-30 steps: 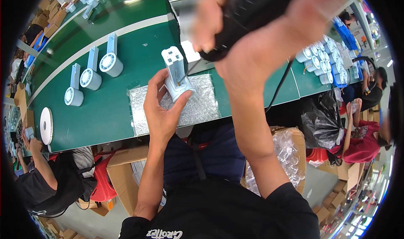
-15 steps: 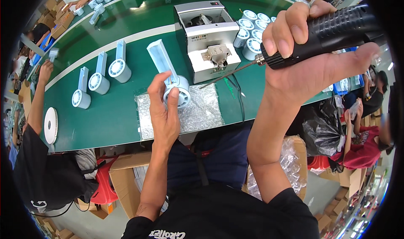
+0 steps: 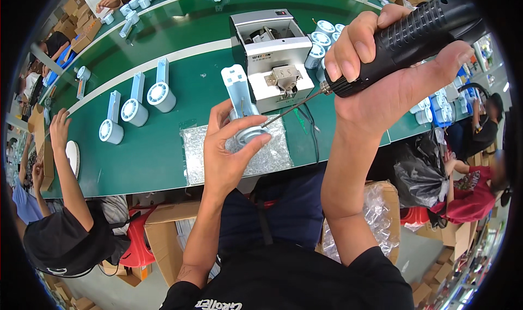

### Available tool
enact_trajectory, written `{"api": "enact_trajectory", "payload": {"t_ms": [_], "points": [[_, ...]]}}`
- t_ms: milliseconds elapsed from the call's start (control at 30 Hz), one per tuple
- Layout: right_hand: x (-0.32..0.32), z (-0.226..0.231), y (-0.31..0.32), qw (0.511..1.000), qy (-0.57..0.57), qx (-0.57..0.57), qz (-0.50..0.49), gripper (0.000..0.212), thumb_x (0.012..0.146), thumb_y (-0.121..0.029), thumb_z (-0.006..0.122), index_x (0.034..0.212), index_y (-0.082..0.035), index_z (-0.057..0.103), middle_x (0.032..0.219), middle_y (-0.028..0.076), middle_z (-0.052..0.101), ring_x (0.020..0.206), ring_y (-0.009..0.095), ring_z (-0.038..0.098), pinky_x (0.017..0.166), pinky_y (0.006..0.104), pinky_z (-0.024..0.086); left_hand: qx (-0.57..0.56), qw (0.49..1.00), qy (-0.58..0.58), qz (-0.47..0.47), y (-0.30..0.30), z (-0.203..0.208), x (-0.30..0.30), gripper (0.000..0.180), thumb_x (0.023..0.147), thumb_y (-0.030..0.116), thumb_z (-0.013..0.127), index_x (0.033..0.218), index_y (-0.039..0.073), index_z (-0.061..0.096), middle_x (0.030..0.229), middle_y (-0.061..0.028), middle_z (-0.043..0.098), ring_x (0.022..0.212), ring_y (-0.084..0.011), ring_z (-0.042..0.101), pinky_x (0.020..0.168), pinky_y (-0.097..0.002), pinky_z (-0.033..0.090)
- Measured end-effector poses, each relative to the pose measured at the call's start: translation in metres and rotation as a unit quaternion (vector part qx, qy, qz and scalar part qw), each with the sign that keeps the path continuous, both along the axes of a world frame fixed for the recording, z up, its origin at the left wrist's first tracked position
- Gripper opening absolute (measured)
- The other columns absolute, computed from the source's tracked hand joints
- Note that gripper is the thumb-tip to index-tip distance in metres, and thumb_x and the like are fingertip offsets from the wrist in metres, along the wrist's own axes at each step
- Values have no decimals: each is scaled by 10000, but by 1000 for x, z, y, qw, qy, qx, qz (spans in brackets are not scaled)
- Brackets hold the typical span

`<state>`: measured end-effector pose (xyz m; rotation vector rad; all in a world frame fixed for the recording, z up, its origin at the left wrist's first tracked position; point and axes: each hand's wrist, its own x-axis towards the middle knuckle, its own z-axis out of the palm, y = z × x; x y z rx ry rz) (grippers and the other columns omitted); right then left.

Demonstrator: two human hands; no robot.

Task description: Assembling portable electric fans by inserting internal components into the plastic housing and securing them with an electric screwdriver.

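Note:
My left hand [image 3: 231, 146] grips a light-blue plastic part [image 3: 238, 86] with a round drum end and a long channel-shaped arm. Its arm points away from me, and the hollow side shows. Thumb and forefinger close around the drum end, partly hiding it. Raised at the right, my right hand [image 3: 376, 81] is wrapped round a black electric screwdriver [image 3: 406, 43]. The long thin bit [image 3: 291, 109] slants down to the left, its tip beside my left fingertips at the part; whether it touches is unclear. Bubble wrap [image 3: 199, 157] lies beneath the part.
Behind the part stands a silver-and-black screw feeder [image 3: 272, 53]. Three similar blue parts [image 3: 134, 112] stand to the left, with more blue drums [image 3: 321, 37] behind the feeder's right side. A co-worker's arm [image 3: 71, 171] reaches over the green table [image 3: 163, 171] at left.
The blue part has shifted right and been turned, so its hollow side now shows. My right hand has tilted the screwdriver, bringing the bit's tip to the part.

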<state>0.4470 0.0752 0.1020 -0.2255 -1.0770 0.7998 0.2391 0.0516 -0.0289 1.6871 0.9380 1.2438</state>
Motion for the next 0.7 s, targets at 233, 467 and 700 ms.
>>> {"api": "enact_trajectory", "payload": {"t_ms": [233,467,700], "points": [[2,-1,-2,1000,-7,-5,-2,917,840,-967,380,1011,-96,611,657,55,486,465,172,488,438,336,426,-15,1000,-22,10,0,-6,7,193,830,77,845,1023,80,839,1316,-114,582,1228,-269,583,1062,-395,451],[-17,12,-16,974,-139,-78,-158,977,823,-987,347,1037,-61,570,654,105,520,456,208,500,433,351,442,38,995,65,70,-2,0,9,177,823,94,864,998,85,839,1242,-130,608,1155,-283,602,962,-379,489],[-30,12,-20,972,-152,-99,-148,1044,774,-1021,346,1010,-27,563,619,160,546,421,249,489,423,374,468,85,982,130,104,-9,2,13,174,806,103,875,975,91,836,1227,-143,622,1086,-313,612,888,-399,508]]}}
